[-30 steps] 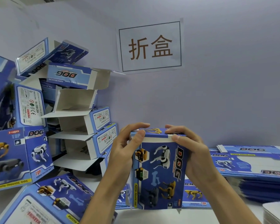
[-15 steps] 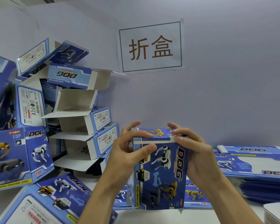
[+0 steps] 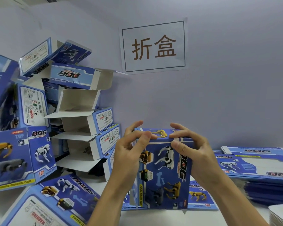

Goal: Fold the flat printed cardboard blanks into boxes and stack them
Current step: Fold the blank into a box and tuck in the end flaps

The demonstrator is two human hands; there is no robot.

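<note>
A blue printed toy-dog box [image 3: 165,173] stands upright on the table in front of me. My left hand [image 3: 129,154] grips its upper left corner, thumb across the top front edge and fingers over the top flap. My right hand [image 3: 191,152] grips the upper right corner, thumb on the front face and fingers pressing the top flap down. A pile of folded boxes [image 3: 82,121], several with open ends, leans against the wall at the left. A stack of flat blanks [image 3: 260,165] lies at the right.
More folded boxes [image 3: 21,154] lie and stand at the far left and lower left. A flat blank [image 3: 199,198] lies behind the held box. A paper sign [image 3: 153,46] hangs on the wall. A white stack [image 3: 281,214] sits at the bottom right corner.
Both hands have shifted along the box's top edge; the thumbs moved down onto the front face and the top flap now lies closer to flat on the box.
</note>
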